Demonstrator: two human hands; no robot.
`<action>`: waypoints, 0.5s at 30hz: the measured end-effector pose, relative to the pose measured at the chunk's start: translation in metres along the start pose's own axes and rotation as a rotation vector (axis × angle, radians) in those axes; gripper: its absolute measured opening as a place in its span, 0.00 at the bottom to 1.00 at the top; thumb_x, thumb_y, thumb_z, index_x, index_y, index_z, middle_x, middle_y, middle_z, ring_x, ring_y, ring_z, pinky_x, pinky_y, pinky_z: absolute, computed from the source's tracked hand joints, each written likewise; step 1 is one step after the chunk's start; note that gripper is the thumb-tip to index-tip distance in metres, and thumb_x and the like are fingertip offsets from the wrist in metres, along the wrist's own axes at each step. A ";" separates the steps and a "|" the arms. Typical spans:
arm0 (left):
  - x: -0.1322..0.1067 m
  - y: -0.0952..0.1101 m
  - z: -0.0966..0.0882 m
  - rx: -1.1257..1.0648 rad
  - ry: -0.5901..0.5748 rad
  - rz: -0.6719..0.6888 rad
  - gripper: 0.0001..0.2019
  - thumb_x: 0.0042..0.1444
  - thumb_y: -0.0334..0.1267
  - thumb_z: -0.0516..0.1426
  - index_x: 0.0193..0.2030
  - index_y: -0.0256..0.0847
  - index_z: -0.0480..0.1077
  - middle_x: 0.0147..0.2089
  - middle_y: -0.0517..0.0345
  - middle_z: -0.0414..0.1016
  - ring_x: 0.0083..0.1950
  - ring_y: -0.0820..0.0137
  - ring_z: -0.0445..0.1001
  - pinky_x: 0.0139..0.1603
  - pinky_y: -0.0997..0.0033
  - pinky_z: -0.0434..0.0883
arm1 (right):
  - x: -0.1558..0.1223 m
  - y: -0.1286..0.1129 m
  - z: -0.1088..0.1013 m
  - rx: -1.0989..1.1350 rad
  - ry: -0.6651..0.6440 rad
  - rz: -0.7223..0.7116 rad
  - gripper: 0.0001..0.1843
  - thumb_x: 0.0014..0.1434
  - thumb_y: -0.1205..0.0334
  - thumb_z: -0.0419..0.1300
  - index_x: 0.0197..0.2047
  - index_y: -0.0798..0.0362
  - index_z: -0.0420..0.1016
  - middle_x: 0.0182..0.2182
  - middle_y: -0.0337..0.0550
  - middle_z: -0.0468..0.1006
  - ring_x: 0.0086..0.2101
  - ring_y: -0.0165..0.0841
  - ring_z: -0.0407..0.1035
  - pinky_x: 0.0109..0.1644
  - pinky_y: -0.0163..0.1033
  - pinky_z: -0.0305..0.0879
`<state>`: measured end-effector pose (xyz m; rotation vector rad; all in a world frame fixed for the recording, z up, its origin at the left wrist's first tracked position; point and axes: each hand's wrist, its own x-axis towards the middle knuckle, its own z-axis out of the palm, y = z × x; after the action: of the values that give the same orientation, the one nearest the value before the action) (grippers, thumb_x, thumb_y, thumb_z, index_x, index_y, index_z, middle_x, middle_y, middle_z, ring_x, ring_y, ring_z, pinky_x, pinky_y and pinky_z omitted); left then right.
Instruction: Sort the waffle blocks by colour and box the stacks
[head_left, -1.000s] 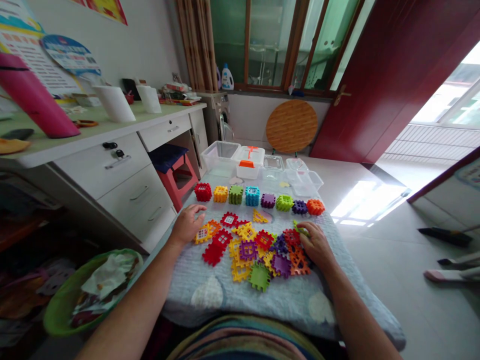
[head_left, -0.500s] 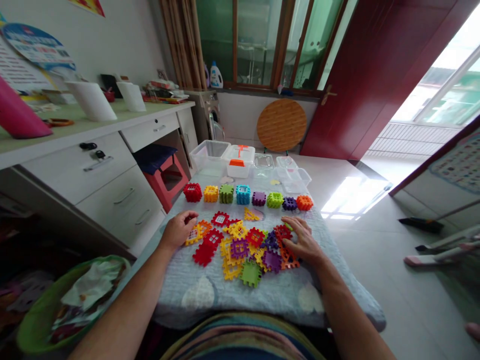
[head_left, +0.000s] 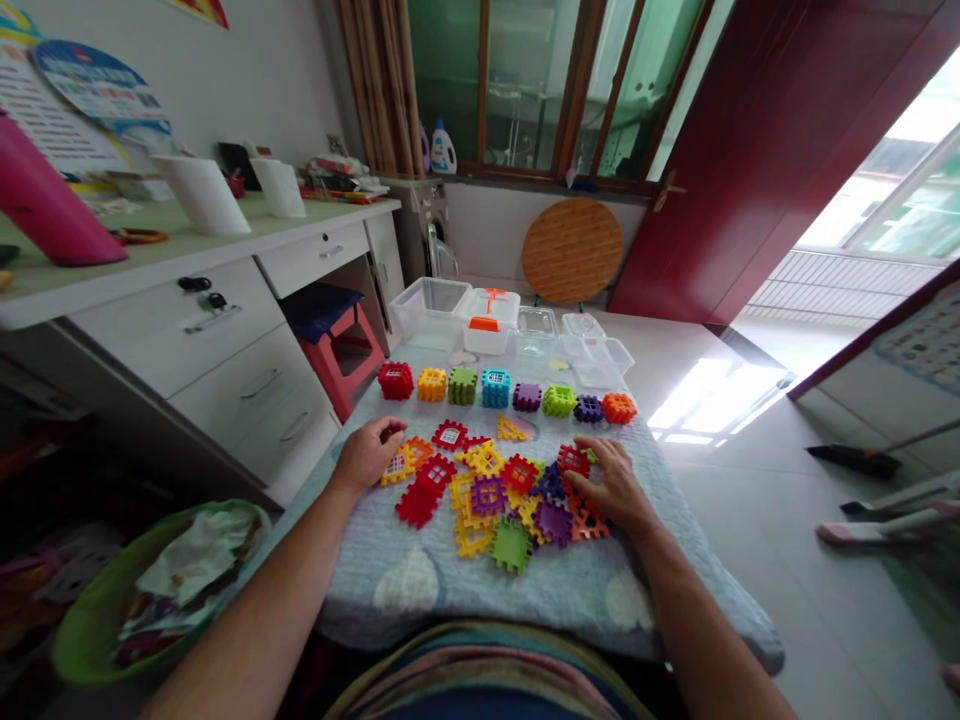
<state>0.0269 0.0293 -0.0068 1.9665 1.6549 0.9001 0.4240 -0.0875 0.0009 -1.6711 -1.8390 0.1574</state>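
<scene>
Eight assembled cubes (head_left: 495, 388) stand in a row at the far side of the worktop (head_left: 420, 590), while loose tiles (head_left: 487, 495) lie unassembled between the left hand (head_left: 367, 455), loosely curled at their edge, and the right hand (head_left: 611, 485), spread flat on them.

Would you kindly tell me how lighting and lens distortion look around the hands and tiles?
Head view: soft daylight, left hand, right hand and loose tiles sharp, no harsh shadows; sun glare blows out the floor patch; wide lens bows the desk and door.
</scene>
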 end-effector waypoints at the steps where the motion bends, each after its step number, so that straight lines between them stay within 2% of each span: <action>1: 0.000 0.000 0.000 0.002 0.000 0.004 0.15 0.51 0.46 0.52 0.39 0.41 0.74 0.39 0.54 0.80 0.38 0.64 0.77 0.43 0.67 0.72 | 0.000 -0.001 0.001 -0.009 0.007 -0.002 0.23 0.56 0.48 0.61 0.52 0.50 0.73 0.47 0.48 0.75 0.51 0.44 0.65 0.58 0.53 0.59; 5: 0.000 0.000 0.000 -0.002 0.004 -0.005 0.15 0.51 0.45 0.52 0.39 0.41 0.74 0.39 0.54 0.80 0.38 0.64 0.77 0.43 0.67 0.72 | 0.004 -0.014 0.001 -0.049 -0.021 -0.064 0.21 0.58 0.50 0.59 0.52 0.50 0.72 0.50 0.49 0.74 0.53 0.46 0.62 0.59 0.55 0.55; 10: -0.001 0.002 0.000 -0.019 0.011 -0.010 0.15 0.51 0.45 0.52 0.39 0.41 0.74 0.40 0.54 0.80 0.39 0.64 0.77 0.44 0.67 0.72 | 0.019 -0.051 0.002 -0.081 -0.199 -0.218 0.20 0.56 0.53 0.61 0.52 0.49 0.72 0.49 0.47 0.75 0.52 0.46 0.61 0.56 0.54 0.54; 12: -0.001 0.002 0.000 -0.023 0.016 -0.008 0.15 0.51 0.45 0.52 0.38 0.41 0.74 0.40 0.54 0.80 0.39 0.64 0.77 0.44 0.67 0.73 | 0.025 -0.066 0.005 -0.083 -0.262 -0.246 0.20 0.55 0.53 0.62 0.51 0.48 0.73 0.47 0.46 0.76 0.49 0.45 0.62 0.54 0.52 0.55; 15: -0.002 0.003 -0.001 -0.033 0.017 -0.009 0.14 0.51 0.44 0.53 0.38 0.41 0.74 0.40 0.54 0.80 0.38 0.64 0.77 0.44 0.67 0.73 | 0.029 -0.080 0.012 -0.128 -0.325 -0.236 0.14 0.54 0.54 0.63 0.44 0.48 0.75 0.41 0.45 0.77 0.44 0.43 0.63 0.50 0.49 0.56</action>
<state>0.0284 0.0271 -0.0045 1.9326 1.6465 0.9380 0.3499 -0.0713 0.0417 -1.5667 -2.3175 0.2260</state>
